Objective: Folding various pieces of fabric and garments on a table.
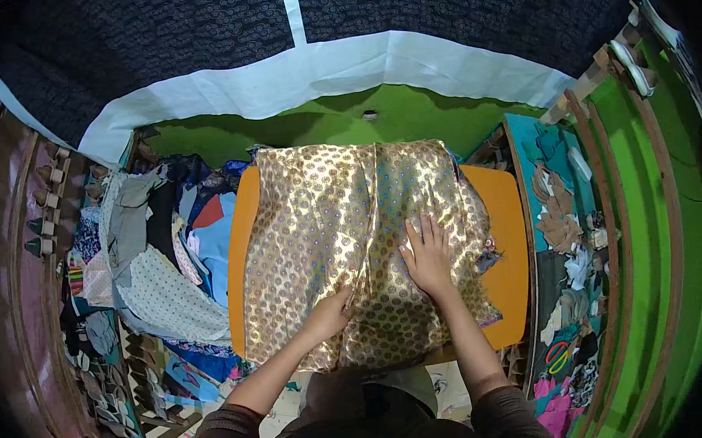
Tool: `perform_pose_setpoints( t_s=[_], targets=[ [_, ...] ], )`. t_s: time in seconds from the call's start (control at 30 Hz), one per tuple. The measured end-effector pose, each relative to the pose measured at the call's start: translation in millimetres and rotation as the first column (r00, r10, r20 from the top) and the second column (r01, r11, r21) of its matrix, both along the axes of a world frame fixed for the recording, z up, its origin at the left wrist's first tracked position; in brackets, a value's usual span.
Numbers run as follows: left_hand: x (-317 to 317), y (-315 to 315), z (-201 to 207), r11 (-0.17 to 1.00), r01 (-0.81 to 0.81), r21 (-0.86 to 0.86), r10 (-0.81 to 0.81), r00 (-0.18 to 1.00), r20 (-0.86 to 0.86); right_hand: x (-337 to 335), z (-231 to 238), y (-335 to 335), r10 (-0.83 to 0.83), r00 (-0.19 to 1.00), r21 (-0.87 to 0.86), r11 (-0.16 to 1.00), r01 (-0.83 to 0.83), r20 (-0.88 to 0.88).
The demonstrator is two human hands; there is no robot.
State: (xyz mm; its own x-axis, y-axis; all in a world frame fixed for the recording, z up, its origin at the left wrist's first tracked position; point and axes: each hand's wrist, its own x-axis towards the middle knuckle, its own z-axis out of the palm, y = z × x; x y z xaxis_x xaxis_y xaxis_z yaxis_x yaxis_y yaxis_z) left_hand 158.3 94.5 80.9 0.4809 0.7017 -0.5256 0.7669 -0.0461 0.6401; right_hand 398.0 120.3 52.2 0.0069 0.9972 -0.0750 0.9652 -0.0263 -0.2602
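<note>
A shiny gold brocade cloth (302, 222) with small dark round motifs lies spread over an orange table (501, 208). A raised crease runs down its middle from the far edge. My left hand (329, 316) is closed at this crease, its fingertips pinching a fold of the cloth. To the right of the crease, my right hand (429, 256) lies flat on the cloth with its fingers stretched out. The cloth's right edge is uneven, with some frayed threads over the orange top. Its near edge reaches the table's front, close to my body.
On the left, a heap of garments and fabrics (167, 272) lies against the table. A teal shelf (516, 138) on the right bears cloth scraps and scissors (557, 357) with coloured handles. Behind the table stands a green wall (320, 123) under a dark curtain (192, 43) with a white border.
</note>
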Motion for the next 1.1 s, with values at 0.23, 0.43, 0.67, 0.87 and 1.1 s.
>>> perform_pose_setpoints(
  t_s=[0.23, 0.43, 0.67, 0.87, 1.1],
  targets=[
    [-4, -53, -28, 0.977, -0.186, 0.103, 0.166, 0.971, 0.172, -7, -15, -72, 0.121, 0.99, -0.061, 0.991, -0.117, 0.065],
    [11, -102, -38, 0.952, -0.3, 0.055, 0.295, 0.951, 0.089, -5, -31, -146, 0.221, 0.975, 0.052, 0.974, -0.219, -0.035],
    [-13, -143, -37, 0.659, -0.591, 0.466, 0.575, 0.795, 0.195, 26, -11, -183, -0.087, 0.733, -0.165, 0.986, -0.034, -0.675],
    [-1, -103, -1, 0.252, -0.476, -0.843, 0.943, -0.074, 0.324, 26, 8, -155, -0.617, -0.559, -0.66, 0.735, -0.156, -0.554],
    [18, -28, 4, -0.136, -0.375, -0.917, 0.95, -0.311, -0.013, 11, -12, -102, -0.426, -0.887, -0.74, 0.652, -0.165, -0.177]
  ],
)
